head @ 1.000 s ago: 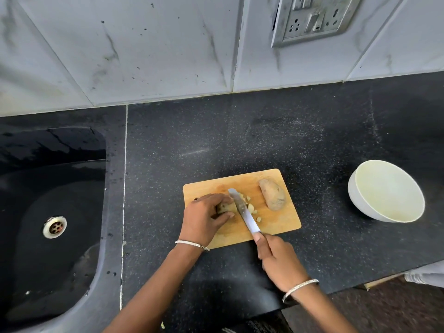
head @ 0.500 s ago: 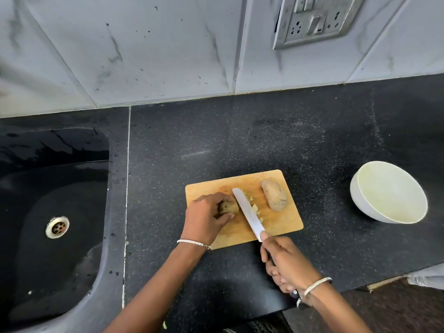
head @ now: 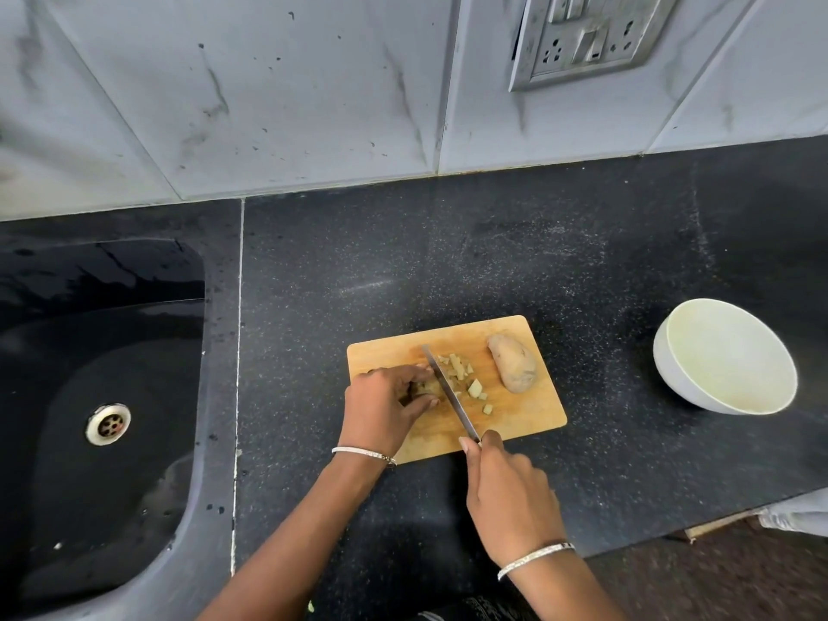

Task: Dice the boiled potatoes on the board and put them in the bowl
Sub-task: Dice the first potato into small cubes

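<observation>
So far the job is only partly done. The board [head: 519, 419] lies near the front edge of the desk [head: 448, 262]. On it the left hand [head: 381, 410] curls over a half-cut potato [head: 425, 387] and pins it down. The right hand [head: 511, 499] is closed round the handle of a knife [head: 448, 389]. The blade stands edge-down just beside the left hand, against the cut face of the potato.

A small scatter of diced pieces [head: 461, 369] lies right of the blade, about the middle of the board. A second potato [head: 513, 363], whole and in its skin, lies near the board's right edge, apart from both hands and from the knife.

The bowl [head: 672, 378] sits well apart from the board, toward the right edge of the desk. It appears to be empty, though its pale inside makes that hard to be sure of.

As I judge it, the first potato is roughly half diced and the second is not yet begun. Nothing has gone into the bowl, so most of the cutting and all of the transfer are left.
</observation>
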The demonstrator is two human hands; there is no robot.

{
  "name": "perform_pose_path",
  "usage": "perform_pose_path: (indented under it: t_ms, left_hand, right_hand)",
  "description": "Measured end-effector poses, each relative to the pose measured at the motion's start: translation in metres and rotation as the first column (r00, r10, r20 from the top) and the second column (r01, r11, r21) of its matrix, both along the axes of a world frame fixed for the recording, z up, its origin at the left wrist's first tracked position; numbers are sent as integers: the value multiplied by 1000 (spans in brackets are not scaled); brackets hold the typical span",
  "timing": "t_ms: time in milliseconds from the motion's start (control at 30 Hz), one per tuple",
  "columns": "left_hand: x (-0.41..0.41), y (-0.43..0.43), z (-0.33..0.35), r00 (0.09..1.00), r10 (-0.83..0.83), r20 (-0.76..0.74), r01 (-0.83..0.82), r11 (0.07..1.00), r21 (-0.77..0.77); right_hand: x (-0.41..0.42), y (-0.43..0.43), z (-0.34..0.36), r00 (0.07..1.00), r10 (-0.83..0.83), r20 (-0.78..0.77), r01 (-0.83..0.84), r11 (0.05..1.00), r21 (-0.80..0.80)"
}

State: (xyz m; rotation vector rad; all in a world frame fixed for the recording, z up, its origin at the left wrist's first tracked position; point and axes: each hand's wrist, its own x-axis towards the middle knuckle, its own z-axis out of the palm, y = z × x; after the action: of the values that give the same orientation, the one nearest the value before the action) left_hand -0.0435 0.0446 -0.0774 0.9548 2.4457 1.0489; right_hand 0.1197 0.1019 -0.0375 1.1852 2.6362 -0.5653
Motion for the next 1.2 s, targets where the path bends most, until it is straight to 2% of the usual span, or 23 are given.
perform_pose_path:
  t_ms: [233, 733, 1067, 1200]
  left_hand:
    - [0, 0, 2, 1000, 2, -24, -2, 1000, -1]
    - [0, 1, -4, 998, -29, -55, 28, 999, -20]
    - [3, 7, -1, 997, -39, -65, 38, 999, -8]
    - [6, 10, -2, 999, -34, -36, 34, 999, 2]
  right_hand:
    - [-9, -3, 2, 999, -21, 42, 19, 999, 36]
    - [-22, 0, -18, 997, -36, 65, 37, 999, -8]
    - [11, 28, -29, 995, 38, -96, -41, 999, -34]
    - [16, 26, -30, 995, 50, -90, -47, 998, 31]
